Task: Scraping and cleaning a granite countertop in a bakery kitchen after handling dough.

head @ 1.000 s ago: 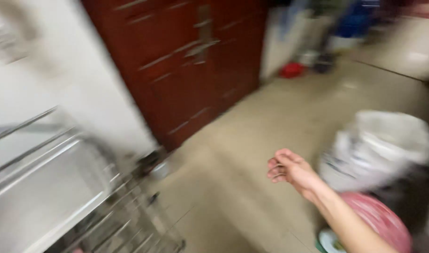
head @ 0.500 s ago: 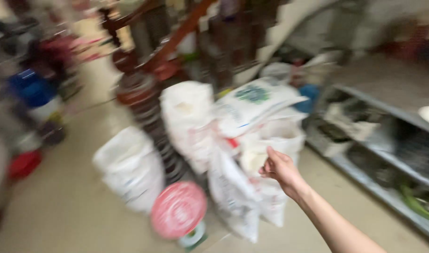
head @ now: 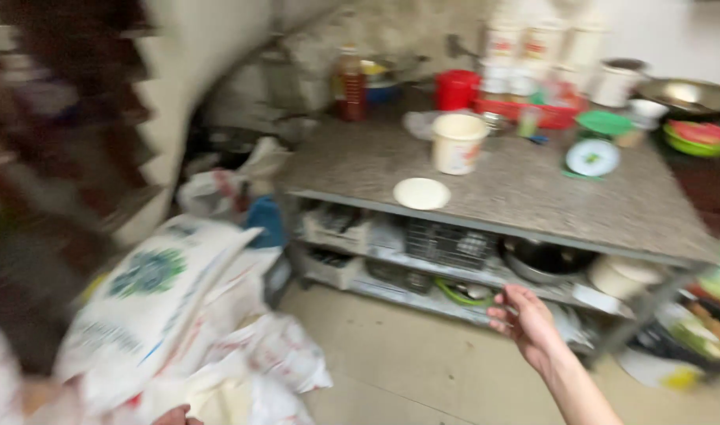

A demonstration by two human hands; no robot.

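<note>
The right hand point(head: 524, 321) is bare, with no glove, ring or watch showing, and the forearm behind it carries no sleeve. Only blurred fingertips of the left hand point(head: 173, 415) show at the bottom edge, likewise uncovered.

Dim, flat indoor lighting, brightest at upper right on the pale wall and the metal bowl point(head: 689, 94), which shows a soft glare. Heavy motion blur throughout, worst at left across the white sacks point(head: 151, 303) and dark staircase. Counter top point(head: 525, 185) moderately sharp; lower shelf in shadow. Right hand point(head: 525, 323) slightly smeared. Left edge and corners murky, detail lost.
</note>
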